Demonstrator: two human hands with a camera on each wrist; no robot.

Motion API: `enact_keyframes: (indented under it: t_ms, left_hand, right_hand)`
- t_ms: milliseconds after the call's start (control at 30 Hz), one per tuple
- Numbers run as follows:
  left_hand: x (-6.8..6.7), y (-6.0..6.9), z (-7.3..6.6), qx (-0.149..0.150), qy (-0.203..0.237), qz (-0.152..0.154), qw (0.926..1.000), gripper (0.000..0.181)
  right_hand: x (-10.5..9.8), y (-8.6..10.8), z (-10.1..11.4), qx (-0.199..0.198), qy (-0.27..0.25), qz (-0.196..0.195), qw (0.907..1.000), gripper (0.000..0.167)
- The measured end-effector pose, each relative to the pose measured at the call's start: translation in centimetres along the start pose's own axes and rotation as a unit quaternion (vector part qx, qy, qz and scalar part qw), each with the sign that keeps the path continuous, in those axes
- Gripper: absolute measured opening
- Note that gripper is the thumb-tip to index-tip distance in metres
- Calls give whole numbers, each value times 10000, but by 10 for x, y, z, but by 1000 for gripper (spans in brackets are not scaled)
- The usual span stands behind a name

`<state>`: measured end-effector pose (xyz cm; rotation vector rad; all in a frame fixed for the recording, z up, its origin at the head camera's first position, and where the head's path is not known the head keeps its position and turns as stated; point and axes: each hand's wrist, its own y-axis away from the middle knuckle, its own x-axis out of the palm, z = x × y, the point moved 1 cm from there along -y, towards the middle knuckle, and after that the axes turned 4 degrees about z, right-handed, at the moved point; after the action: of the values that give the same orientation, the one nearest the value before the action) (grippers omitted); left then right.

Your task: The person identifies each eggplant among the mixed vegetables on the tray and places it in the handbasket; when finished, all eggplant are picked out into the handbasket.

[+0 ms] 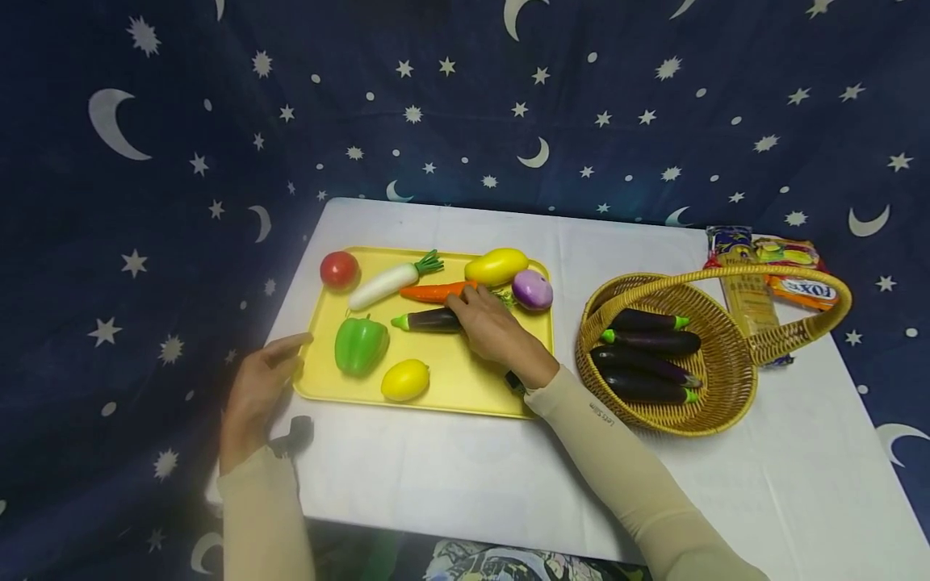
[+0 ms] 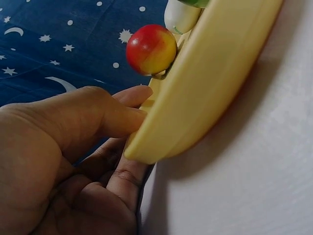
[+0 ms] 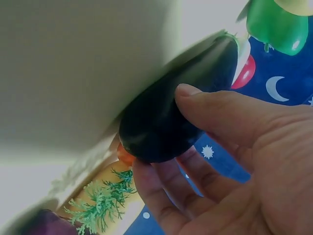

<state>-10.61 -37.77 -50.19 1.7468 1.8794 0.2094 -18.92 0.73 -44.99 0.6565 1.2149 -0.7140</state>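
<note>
My right hand [image 1: 497,329] holds a dark eggplant [image 1: 430,320] by its rounded end, low over the yellow tray [image 1: 465,375]. In the right wrist view the thumb presses one side of the eggplant [image 3: 168,105] and the fingertips the other. At the tray's left edge, my left hand [image 1: 256,391] pinches the rim, thumb above and fingers beneath in the left wrist view. Around the eggplant on the tray lie a carrot [image 1: 432,292], a white radish [image 1: 385,285], a green pepper [image 1: 360,345], a lemon [image 1: 405,380], a mango [image 1: 497,266], a purple onion [image 1: 533,290] and a red fruit [image 1: 339,271].
Right of the tray stands a wicker basket [image 1: 741,395] with a tall arched handle [image 1: 828,323] and several eggplants [image 1: 647,355] inside. Behind it lie a pasta packet [image 1: 750,303] and a snack bag [image 1: 799,290]. A star-patterned cloth [image 1: 465,113] hangs behind the white table [image 1: 436,476].
</note>
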Motion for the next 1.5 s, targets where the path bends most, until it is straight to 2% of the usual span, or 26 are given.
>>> enact_keyframes:
  t_ms: [300, 500, 600, 767, 933, 1167, 1400, 1500]
  left_hand:
    - [2, -1, -2, -7, 2, 12, 10000, 48]
    - [1, -1, -2, -120, -82, -53, 9999, 47]
    - [1, -1, -3, -180, -124, -84, 9997, 47]
    - [2, -2, -2, -251, -64, -37, 9997, 47]
    - [2, -2, -1, -312, -117, -63, 9994, 47]
    - [1, -3, 1, -222, -231, -124, 9994, 45]
    - [1, -5, 1, -280, -218, -129, 9993, 46]
    - [1, -4, 0, -249, -278, -149, 9992, 46]
  right_hand:
    - [-8, 18, 5, -178, 42, -121, 9998, 31]
    - [-20, 38, 8, -518, -382, -539, 9965, 56]
    - [-26, 50, 6, -613, -371, -700, 9950, 53]
    - [-33, 77, 3, -426, -303, -742, 9959, 39]
    - [-39, 105, -1, -603, -249, -915, 9937, 38]
    - [-52, 144, -6, -753, -123, -1165, 9903, 40]
    - [-64, 181, -22, -999, -295, -1518, 9829, 46]
    - [-69, 196, -31, -1004, -391, -1552, 9820, 39]
